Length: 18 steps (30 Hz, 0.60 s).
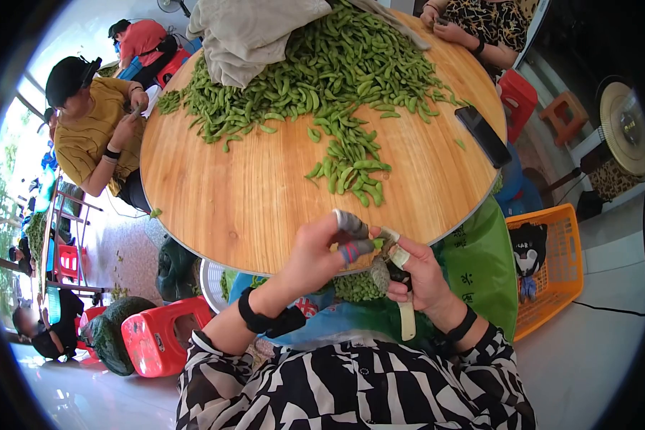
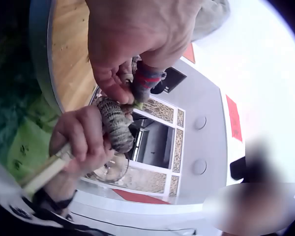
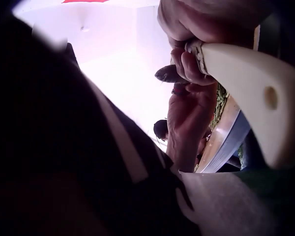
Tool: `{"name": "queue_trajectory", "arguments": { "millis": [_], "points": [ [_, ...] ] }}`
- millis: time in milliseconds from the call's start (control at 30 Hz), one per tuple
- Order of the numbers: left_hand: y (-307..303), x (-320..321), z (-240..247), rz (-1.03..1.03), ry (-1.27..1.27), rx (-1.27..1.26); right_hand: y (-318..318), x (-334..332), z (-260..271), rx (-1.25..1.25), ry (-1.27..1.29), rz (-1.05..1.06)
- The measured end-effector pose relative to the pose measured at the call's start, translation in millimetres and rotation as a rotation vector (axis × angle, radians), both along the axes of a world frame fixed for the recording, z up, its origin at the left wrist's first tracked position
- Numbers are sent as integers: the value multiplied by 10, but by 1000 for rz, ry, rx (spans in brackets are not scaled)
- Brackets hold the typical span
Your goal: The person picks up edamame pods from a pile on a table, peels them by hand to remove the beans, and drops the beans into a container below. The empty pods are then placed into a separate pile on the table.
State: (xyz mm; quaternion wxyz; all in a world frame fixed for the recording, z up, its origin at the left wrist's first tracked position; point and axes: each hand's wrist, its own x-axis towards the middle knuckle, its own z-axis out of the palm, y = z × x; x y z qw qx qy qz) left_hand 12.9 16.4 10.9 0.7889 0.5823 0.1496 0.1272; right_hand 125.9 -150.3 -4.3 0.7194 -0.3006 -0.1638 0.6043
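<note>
Over the near table edge my two hands meet. My left hand [image 1: 312, 251], with cloth covers on two digits, pinches a small green pod [image 1: 378, 244] between them; in the left wrist view the pod [image 2: 137, 104] shows as a green tip. My right hand [image 1: 426, 276] grips a tool with a curved cream handle [image 1: 408, 319], which has a hole near its end [image 3: 250, 73]; its working end is hidden by the fingers. A knitted cover [image 2: 115, 125] wraps one right-hand digit. Beneath the hands lie shelled green beans [image 1: 358, 287].
Soybean pods [image 1: 337, 64] heap on the round wooden table [image 1: 229, 193], a few trailing toward me. A grey cloth [image 1: 254, 36] covers part of the heap. A phone [image 1: 483, 136] lies at the right edge. An orange crate [image 1: 552, 279] and red stool [image 1: 166, 337] flank me. Other people sit around.
</note>
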Motion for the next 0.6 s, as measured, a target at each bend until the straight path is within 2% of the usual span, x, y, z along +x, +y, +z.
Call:
{"name": "queue_trajectory", "arguments": {
  "millis": [67, 100, 133, 200, 233, 300, 333, 400, 433, 500, 533, 600],
  "points": [
    [14, -61, 92, 10, -192, 1044, 15, 0, 78, -60, 62, 34],
    [-10, -53, 91, 86, -269, 1181, 17, 6, 60, -60, 63, 34],
    [-11, -69, 85, 87, -267, 1182, 23, 13, 27, -56, 104, 62],
    [5, -97, 61, 108, -269, 1449, 37, 6, 8, -48, 144, 91],
    [22, -99, 61, 108, -269, 1451, 43, 1, 10, -65, 166, 90],
    [56, -95, 67, 50, -327, 1120, 53, -22, 25, -82, 189, 88],
    [40, -102, 74, 50, -325, 1120, 56, -50, 43, -74, 177, 67],
    [-22, -115, 88, 25, -149, 532, 53, -75, 65, -64, 166, 46],
    [-46, -109, 88, 25, -150, 535, 52, -71, 77, -55, 111, 42],
    [-79, -97, 81, 82, -47, 162, 57, -56, 76, -46, 58, 37],
    [-69, -99, 79, 82, -46, 162, 61, -44, 65, -42, -19, 22],
    [-24, -88, 75, -11, 121, -97, 46, 11, 36, -38, -98, 9]
  ]
}}
